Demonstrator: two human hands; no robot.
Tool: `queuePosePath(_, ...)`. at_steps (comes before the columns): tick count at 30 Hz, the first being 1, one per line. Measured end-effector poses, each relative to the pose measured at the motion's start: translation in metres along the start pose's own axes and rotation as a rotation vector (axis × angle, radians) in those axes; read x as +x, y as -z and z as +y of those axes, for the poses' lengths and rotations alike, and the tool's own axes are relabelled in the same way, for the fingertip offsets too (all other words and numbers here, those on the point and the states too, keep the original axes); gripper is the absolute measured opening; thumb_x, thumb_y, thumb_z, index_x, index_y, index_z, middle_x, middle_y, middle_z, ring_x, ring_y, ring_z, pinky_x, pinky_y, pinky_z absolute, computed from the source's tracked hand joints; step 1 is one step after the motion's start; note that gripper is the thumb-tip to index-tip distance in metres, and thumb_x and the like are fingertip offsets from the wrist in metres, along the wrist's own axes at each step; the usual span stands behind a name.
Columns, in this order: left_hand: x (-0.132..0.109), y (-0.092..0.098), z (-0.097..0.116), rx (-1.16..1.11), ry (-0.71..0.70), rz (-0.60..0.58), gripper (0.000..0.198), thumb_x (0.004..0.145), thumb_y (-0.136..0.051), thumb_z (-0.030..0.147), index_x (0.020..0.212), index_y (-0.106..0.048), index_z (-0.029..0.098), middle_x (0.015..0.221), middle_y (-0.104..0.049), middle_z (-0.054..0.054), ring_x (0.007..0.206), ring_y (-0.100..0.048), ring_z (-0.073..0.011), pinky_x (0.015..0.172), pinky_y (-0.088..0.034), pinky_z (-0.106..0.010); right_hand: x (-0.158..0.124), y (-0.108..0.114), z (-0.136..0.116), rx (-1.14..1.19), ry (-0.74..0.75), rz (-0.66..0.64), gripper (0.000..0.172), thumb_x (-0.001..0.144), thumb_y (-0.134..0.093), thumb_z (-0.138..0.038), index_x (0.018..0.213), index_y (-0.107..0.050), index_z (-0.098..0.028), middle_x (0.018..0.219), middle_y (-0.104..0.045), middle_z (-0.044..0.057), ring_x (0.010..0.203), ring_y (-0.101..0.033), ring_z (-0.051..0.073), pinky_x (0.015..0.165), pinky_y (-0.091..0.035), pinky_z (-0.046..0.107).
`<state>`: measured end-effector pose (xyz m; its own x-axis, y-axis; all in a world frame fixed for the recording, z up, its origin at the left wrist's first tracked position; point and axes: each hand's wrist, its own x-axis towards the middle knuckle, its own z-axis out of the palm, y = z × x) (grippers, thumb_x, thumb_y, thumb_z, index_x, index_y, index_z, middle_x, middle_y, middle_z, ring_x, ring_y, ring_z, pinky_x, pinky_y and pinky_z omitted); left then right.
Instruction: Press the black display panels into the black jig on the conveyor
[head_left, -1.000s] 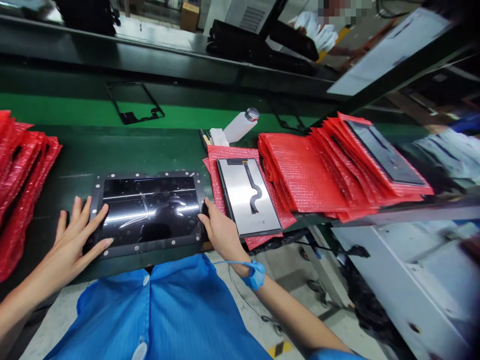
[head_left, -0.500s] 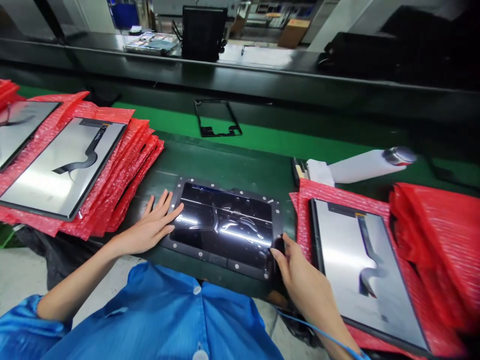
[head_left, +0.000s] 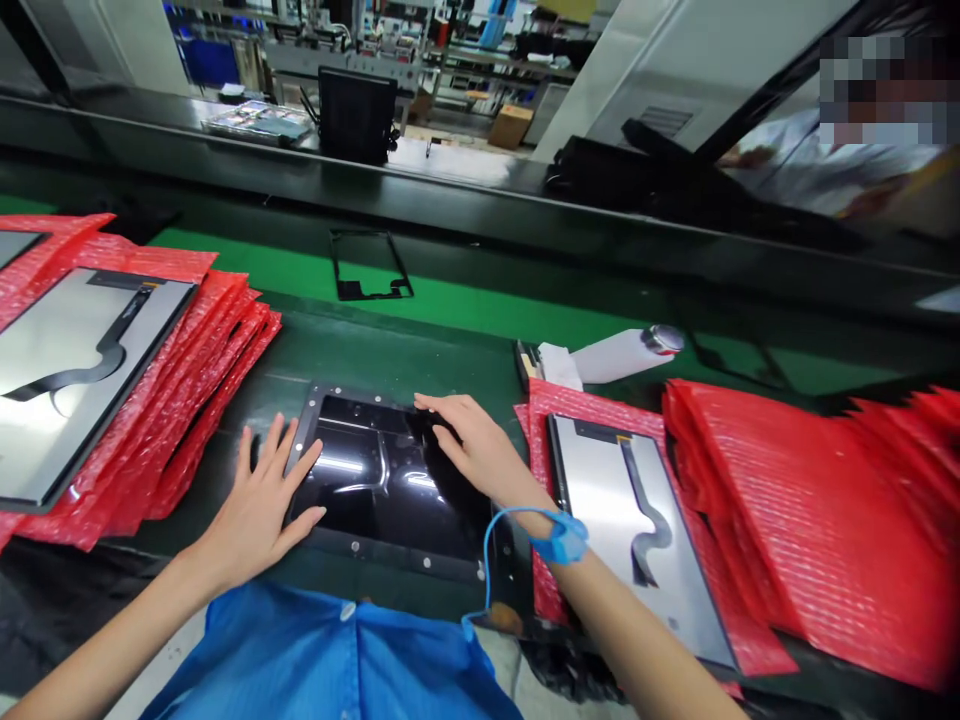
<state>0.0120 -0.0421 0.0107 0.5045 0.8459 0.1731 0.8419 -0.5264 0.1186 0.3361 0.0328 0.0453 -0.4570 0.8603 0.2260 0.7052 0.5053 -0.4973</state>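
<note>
In front of me a dark glossy screen panel (head_left: 375,470) lies flat in a black frame (head_left: 390,550) dotted with round silver spots. My left hand (head_left: 270,500) rests on the frame's left edge with its fingers spread, fingertips reaching the panel. Over the panel's upper right part is my right hand (head_left: 469,440), palm down, fingers stretched toward the top edge; it covers that corner. A blue wrist strap (head_left: 559,538) with a cord is on my right wrist. Close by on the right, a silver-backed display panel (head_left: 645,530) with a dark ribbon cable lies on red bubble wrap.
Stacked red bubble bags (head_left: 217,370) on the left bear another silver display panel (head_left: 82,390). More red bubble bags (head_left: 825,510) lie at far right. Behind are a thin black frame (head_left: 371,265), a white bottle (head_left: 622,355) and a raised ledge (head_left: 450,205). A person (head_left: 840,160) is at upper right.
My right hand has moved from the frame's right edge up and left onto the panel's upper part. My left hand stays at the left edge, fingers spread wider. The view has swung to the right.
</note>
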Motion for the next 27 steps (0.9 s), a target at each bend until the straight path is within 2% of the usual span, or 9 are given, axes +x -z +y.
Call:
queuePosePath(4,0.000,-0.002,0.005,0.046,0.016,0.042,0.088,0.094,-0.047,0.054,0.157,-0.005,0.010,0.159,-0.022,-0.022,0.151,-0.010,-0.0379,0.117,-0.004,-0.069,0.009,-0.015,-0.003,-0.039,0.027,-0.036,0.047,0.089,-0.040,-0.006,0.131,-0.056,-0.021,0.115,-0.066,0.010,0.109,-0.057,0.026,0.091,-0.047,0.047)
queuePosePath(9,0.000,0.000,0.006,0.037,0.027,0.050,0.087,0.094,-0.048,0.052,0.157,-0.006,0.010,0.159,-0.023,-0.024,0.150,-0.012,-0.0380,0.115,0.000,-0.070,0.024,-0.014,0.003,0.299,-0.125,-0.027,0.036,0.084,-0.052,-0.012,0.118,-0.061,-0.019,0.103,-0.065,0.007,0.100,-0.057,0.022,0.092,-0.046,0.044)
queuePosePath(12,-0.002,0.000,0.008,-0.098,0.062,0.056,0.076,0.096,-0.049,0.045,0.156,-0.013,0.016,0.162,-0.017,-0.020,0.151,-0.004,-0.0377,0.116,-0.004,-0.070,0.033,0.002,0.002,0.431,-0.159,-0.122,0.036,0.081,-0.058,-0.017,0.118,-0.061,-0.019,0.097,-0.064,0.004,0.090,-0.060,0.019,0.084,-0.049,0.037)
queuePosePath(14,-0.003,0.001,0.013,-0.277,0.112,0.098,0.060,0.097,-0.048,0.037,0.151,-0.027,0.020,0.163,-0.017,-0.016,0.152,0.000,-0.0356,0.117,-0.008,-0.067,0.037,0.020,-0.005,0.494,-0.169,-0.183,0.030,0.082,-0.060,-0.021,0.112,-0.064,-0.019,0.094,-0.064,0.003,0.085,-0.060,0.017,0.075,-0.049,0.033)
queuePosePath(17,0.007,0.005,0.028,-0.703,0.258,0.218,0.036,0.097,-0.050,0.033,0.132,-0.046,0.023,0.154,-0.039,-0.012,0.149,-0.022,-0.0299,0.118,-0.024,-0.054,0.041,0.054,-0.021,0.511,-0.149,-0.147,0.017,0.084,-0.063,-0.027,0.100,-0.065,-0.020,0.095,-0.063,0.004,0.081,-0.060,0.017,0.063,-0.047,0.028)
queuePosePath(20,0.047,0.007,0.042,-1.174,0.381,0.356,0.023,0.097,-0.051,0.039,0.112,-0.054,0.021,0.123,-0.062,-0.010,0.117,-0.058,-0.0226,0.099,-0.046,-0.037,0.042,0.089,-0.031,0.444,-0.067,0.080,0.014,0.086,-0.064,-0.029,0.099,-0.065,-0.022,0.108,-0.060,0.006,0.085,-0.061,0.017,0.062,-0.049,0.027)
queuePosePath(23,0.122,0.006,0.045,-1.294,0.400,0.476,0.026,0.096,-0.052,0.044,0.105,-0.055,0.020,0.101,-0.065,-0.005,0.094,-0.062,-0.0162,0.086,-0.050,-0.029,0.036,0.114,-0.033,0.316,0.002,0.451,0.019,0.088,-0.065,-0.030,0.106,-0.065,-0.025,0.122,-0.055,0.007,0.108,-0.059,0.022,0.084,-0.053,0.036)
queuePosePath(25,0.183,0.004,0.043,-1.289,0.435,0.529,0.028,0.096,-0.052,0.043,0.109,-0.056,0.019,0.101,-0.064,-0.004,0.093,-0.062,-0.0157,0.085,-0.051,-0.031,0.022,0.123,-0.034,0.244,-0.005,0.679,0.023,0.088,-0.066,-0.030,0.111,-0.064,-0.026,0.128,-0.054,0.007,0.122,-0.053,0.025,0.100,-0.047,0.044)
queuePosePath(27,0.241,0.001,0.041,-1.261,0.492,0.555,0.033,0.096,-0.053,0.041,0.117,-0.057,0.015,0.108,-0.063,-0.007,0.094,-0.063,-0.0173,0.083,-0.054,-0.036,-0.003,0.124,-0.035,0.206,-0.058,0.797,0.023,0.090,-0.065,-0.030,0.113,-0.065,-0.027,0.127,-0.056,0.007,0.123,-0.053,0.026,0.104,-0.044,0.048)
